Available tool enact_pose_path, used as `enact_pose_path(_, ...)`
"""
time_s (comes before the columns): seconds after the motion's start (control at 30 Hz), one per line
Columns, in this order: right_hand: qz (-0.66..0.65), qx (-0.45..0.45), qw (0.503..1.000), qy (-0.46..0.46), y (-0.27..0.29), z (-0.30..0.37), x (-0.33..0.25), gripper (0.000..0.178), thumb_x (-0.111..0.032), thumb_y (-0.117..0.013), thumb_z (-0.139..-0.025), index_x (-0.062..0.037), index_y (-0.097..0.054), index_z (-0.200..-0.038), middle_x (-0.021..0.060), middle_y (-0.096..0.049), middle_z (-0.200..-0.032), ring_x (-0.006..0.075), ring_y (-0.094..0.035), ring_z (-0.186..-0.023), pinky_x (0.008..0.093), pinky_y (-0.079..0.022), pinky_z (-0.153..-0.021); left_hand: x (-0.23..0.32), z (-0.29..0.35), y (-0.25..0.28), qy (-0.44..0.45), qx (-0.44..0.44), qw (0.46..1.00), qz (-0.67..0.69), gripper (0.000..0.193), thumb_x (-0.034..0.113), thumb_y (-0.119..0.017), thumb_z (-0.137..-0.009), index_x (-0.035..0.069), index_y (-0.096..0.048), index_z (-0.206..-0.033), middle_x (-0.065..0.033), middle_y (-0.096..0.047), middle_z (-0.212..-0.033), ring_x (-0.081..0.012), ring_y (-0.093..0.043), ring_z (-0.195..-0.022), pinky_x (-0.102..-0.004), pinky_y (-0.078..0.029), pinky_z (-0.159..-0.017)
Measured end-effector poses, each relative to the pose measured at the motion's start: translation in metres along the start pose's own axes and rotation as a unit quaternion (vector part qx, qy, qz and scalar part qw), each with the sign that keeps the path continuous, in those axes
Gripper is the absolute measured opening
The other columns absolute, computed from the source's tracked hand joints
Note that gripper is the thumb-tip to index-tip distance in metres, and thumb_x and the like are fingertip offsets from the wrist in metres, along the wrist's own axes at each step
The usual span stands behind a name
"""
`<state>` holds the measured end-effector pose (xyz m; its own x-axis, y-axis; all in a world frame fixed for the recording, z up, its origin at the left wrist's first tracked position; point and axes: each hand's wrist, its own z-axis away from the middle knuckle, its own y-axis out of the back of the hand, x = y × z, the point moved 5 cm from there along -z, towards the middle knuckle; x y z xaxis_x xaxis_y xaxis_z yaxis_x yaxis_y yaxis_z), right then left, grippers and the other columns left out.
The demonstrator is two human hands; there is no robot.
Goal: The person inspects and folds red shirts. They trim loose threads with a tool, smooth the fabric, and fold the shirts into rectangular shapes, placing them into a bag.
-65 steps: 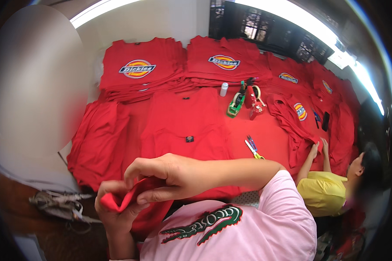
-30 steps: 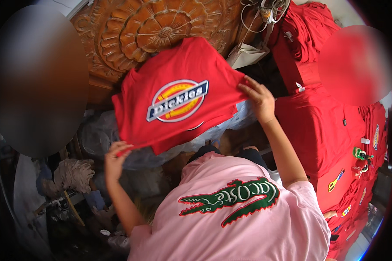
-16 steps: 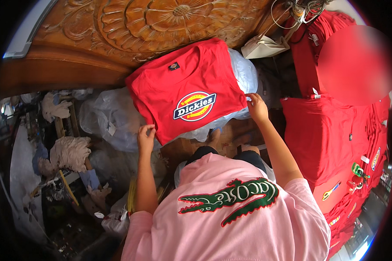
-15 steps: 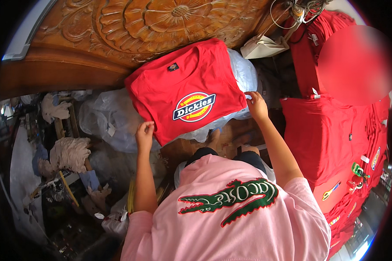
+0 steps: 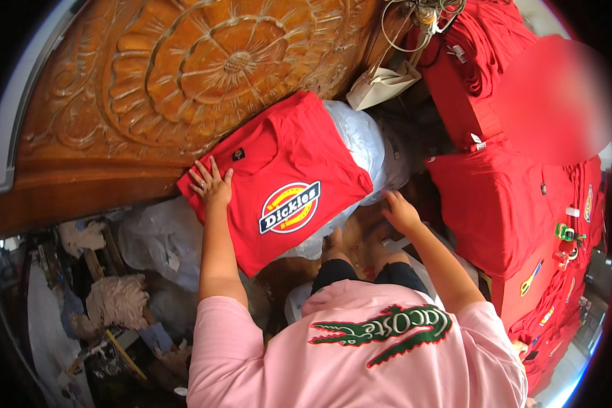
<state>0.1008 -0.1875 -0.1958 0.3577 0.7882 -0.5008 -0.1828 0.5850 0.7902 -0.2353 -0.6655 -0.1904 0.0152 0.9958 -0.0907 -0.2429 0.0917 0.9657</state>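
A folded red T-shirt (image 5: 251, 217) with a round yellow, white and dark printed emblem lies on plastic-wrapped bundles, tilted with its neckline away from me. My left hand (image 5: 212, 185) rests flat on the shirt's left side, fingers spread, beside the neckline. Just off the shirt's lower right corner is my right hand (image 5: 401, 213), its fingers loosely stretched and holding nothing I can see. Pale, shiny plastic wrapping (image 5: 357, 132) shows from under the shirt at the right.
Behind the shirt stands a carved wooden panel (image 5: 234, 61). A white handbag (image 5: 382, 85) hangs at its right. Stacked red shirts (image 5: 483, 211) fill the right side, with scissors (image 5: 532, 277) on them. Crumpled cloths (image 5: 119, 302) and clutter lie at left.
My left hand has moved from the shirt's near left corner up onto its left side and opened flat. My right hand has let go of the right corner and dropped nearer me.
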Motion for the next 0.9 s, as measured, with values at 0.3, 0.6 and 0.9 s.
enact_pose_path(0.3,-0.021,-0.071,0.955,-0.288,-0.022,0.248,0.177,0.048,-0.022,-0.082,-0.082,-0.0065,-0.071,-0.127,0.0241,-0.073,-0.118,0.0402,-0.069,-0.115,0.0464,-0.055,-0.099,0.112,0.082,0.045,-0.101,0.246,0.932,0.246,0.082,0.045,-0.067,-0.100,0.020,-0.029,-0.168,-0.0249,0.002,-0.177,-0.0498,0.001,-0.162,-0.0718,-0.005,-0.125)
enact_pose_path(0.6,-0.115,-0.034,0.916,-0.383,0.011,0.331,0.156,0.045,-0.025,-0.074,-0.086,-0.0089,-0.073,-0.128,0.0189,-0.076,-0.119,0.0387,-0.072,-0.111,0.0465,-0.056,-0.098,0.268,-0.007,0.026,-0.157,-0.035,0.987,-0.030,0.095,0.081,-0.049,-0.094,0.041,-0.008,-0.171,-0.0068,0.003,-0.180,-0.0560,0.000,-0.159,-0.0853,-0.013,-0.114)
enact_pose_path(0.9,-0.040,0.468,0.779,-0.415,0.183,0.401,0.217,0.013,-0.013,-0.067,-0.091,-0.0102,-0.076,-0.100,0.0151,-0.072,-0.103,0.0363,-0.068,-0.107,0.0465,-0.054,-0.095,0.334,-0.007,0.023,0.010,-0.013,0.998,0.065,0.090,0.057,-0.069,-0.096,0.025,-0.027,-0.168,-0.0241,-0.009,-0.176,-0.0576,-0.012,-0.158,-0.0776,-0.016,-0.120)
